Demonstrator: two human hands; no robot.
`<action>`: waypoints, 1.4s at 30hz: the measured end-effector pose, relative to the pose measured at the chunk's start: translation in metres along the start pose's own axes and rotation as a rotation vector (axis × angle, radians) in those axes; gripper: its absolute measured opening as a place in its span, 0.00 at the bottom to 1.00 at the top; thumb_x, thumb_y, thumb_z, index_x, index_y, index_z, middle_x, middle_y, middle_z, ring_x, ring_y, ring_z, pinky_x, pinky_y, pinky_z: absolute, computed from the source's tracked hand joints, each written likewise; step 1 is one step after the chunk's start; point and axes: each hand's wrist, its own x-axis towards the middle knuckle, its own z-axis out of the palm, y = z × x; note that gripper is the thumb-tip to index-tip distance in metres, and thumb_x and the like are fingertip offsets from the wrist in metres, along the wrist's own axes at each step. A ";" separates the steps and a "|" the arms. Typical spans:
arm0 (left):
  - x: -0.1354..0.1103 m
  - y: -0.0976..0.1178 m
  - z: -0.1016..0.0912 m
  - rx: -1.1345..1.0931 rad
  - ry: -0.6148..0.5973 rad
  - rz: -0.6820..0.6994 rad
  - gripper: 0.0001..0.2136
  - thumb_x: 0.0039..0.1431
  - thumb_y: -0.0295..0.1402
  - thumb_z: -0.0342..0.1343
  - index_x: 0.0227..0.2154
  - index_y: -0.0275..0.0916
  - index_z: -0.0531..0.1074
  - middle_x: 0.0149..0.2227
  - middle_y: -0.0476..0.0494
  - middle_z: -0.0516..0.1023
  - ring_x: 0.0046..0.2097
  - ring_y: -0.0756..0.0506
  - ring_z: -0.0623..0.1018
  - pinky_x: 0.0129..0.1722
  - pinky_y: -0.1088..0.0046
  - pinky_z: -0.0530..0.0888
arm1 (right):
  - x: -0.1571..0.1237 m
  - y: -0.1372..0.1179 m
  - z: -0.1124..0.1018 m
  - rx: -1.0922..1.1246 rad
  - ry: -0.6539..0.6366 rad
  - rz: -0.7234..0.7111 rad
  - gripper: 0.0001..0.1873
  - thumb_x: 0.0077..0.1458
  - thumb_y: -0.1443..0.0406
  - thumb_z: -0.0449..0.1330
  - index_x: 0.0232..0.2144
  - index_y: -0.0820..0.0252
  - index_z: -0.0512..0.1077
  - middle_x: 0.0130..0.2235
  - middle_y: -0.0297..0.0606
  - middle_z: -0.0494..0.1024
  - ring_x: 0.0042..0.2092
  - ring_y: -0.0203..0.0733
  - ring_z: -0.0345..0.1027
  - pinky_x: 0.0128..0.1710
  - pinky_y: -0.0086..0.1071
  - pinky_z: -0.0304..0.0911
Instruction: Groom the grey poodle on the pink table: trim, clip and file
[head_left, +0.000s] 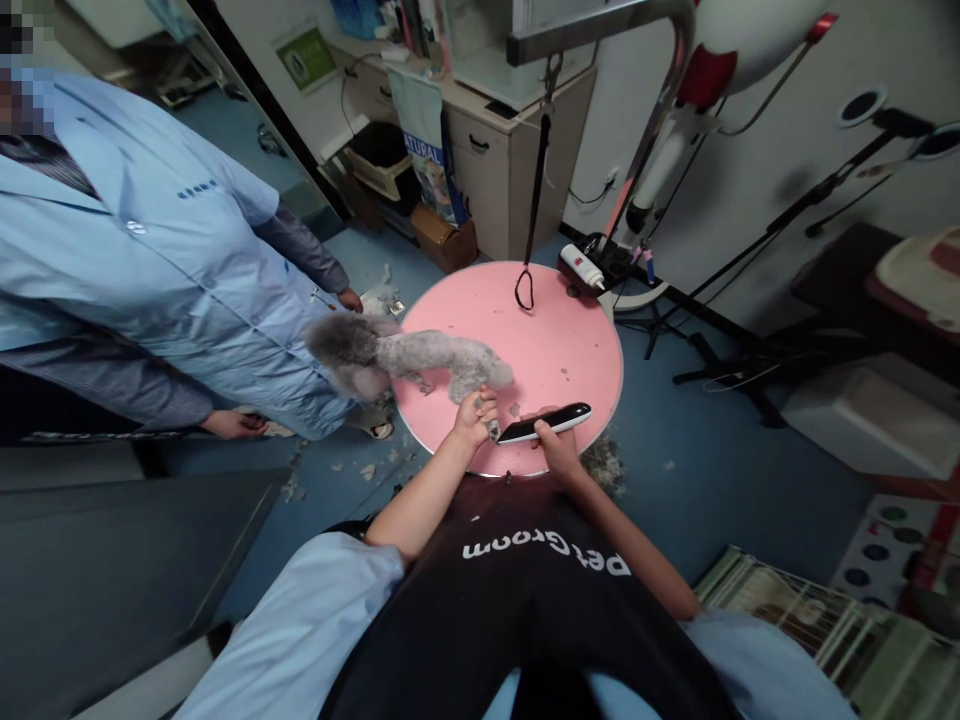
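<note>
A grey dog (433, 352) with a close-cropped body and a fluffy head stands on the round pink grooming table (555, 340), its head toward the left edge. My left hand (475, 414) is closed around one of the dog's legs near its rear, and the paw (493, 430) pokes out below my fingers. In my right hand (558, 446) lies a black and white hair clipper (551, 422), its blade end pointing left, close beside that paw. Whether the blade touches the fur I cannot tell.
A co-worker in a light blue coat (172, 250) stands on the left beside the dog's head. From the metal grooming arm (600, 28) hangs a black loop leash (534, 200). A white bottle (581, 268) lies in a holder at the table's back. Cut fur (604, 465) litters the floor.
</note>
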 end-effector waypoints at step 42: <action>-0.009 -0.021 -0.031 0.155 0.015 0.173 0.07 0.56 0.24 0.44 0.24 0.38 0.60 0.16 0.58 0.50 0.13 0.57 0.49 0.14 0.81 0.48 | -0.029 0.044 -0.006 0.519 0.284 0.396 0.21 0.37 0.55 0.70 0.27 0.57 0.64 0.21 0.26 0.69 0.20 0.29 0.56 0.18 0.25 0.54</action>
